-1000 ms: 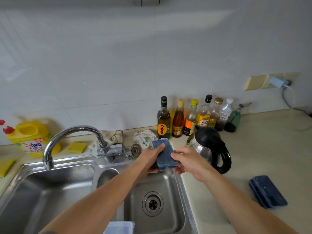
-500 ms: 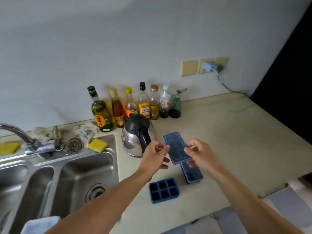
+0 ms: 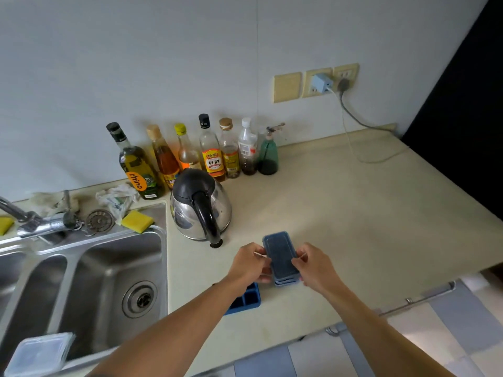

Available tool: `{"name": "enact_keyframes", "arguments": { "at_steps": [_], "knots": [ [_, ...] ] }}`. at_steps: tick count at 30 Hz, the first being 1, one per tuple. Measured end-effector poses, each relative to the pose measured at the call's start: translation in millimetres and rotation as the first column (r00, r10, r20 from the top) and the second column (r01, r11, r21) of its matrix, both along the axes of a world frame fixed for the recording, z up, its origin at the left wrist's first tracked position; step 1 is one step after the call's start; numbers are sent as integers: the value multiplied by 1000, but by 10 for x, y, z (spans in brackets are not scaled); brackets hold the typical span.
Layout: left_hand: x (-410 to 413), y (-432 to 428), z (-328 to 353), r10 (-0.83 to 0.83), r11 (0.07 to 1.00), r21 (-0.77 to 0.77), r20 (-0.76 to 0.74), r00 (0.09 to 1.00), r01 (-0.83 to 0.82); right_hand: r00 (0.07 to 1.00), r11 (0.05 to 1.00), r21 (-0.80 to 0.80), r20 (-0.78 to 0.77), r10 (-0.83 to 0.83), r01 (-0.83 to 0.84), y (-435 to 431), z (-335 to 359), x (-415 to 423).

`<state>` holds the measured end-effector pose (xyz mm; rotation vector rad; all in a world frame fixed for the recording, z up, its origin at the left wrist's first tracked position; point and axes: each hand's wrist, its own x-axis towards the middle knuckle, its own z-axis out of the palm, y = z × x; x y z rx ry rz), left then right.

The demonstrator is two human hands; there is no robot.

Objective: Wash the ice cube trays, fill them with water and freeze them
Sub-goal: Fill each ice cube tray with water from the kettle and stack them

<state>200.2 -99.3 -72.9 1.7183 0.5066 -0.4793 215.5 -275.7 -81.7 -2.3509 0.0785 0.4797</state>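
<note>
A stack of dark blue ice cube trays (image 3: 280,257) lies on the beige counter (image 3: 353,219), bottoms up. My left hand (image 3: 249,263) grips the stack's left side and my right hand (image 3: 315,266) grips its right side. Another blue tray (image 3: 246,299) sits open side up just in front of my left wrist, partly hidden by my forearm. Clear tray lids (image 3: 38,355) rest stacked at the sink's front edge.
A steel double sink (image 3: 81,281) and tap (image 3: 32,221) are at the left, with a yellow sponge (image 3: 137,221) on the rim. A steel kettle (image 3: 200,206) stands beside the trays. Several bottles (image 3: 212,153) line the wall. A cable (image 3: 362,148) trails over the counter's back right.
My head turned right from the sink to the counter. One tray was set down open side up; the tray carried in both hands came down onto the stack.
</note>
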Motion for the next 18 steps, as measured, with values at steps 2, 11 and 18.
{"name": "enact_keyframes", "arguments": {
  "at_steps": [2,11,18],
  "knots": [
    [21,-12,-43,7,1000,-25,-17,1000,-7,1000,1000,-1,6,-7,7,-5,-60,1],
    [60,6,-133,-42,999,24,14,999,42,996,990,-128,76,-47,56,-19,-64,-32],
    [-245,683,-306,-93,903,430,164,982,14,940,990,-32,313,139,-136,489,308,-363]
  ]
}}
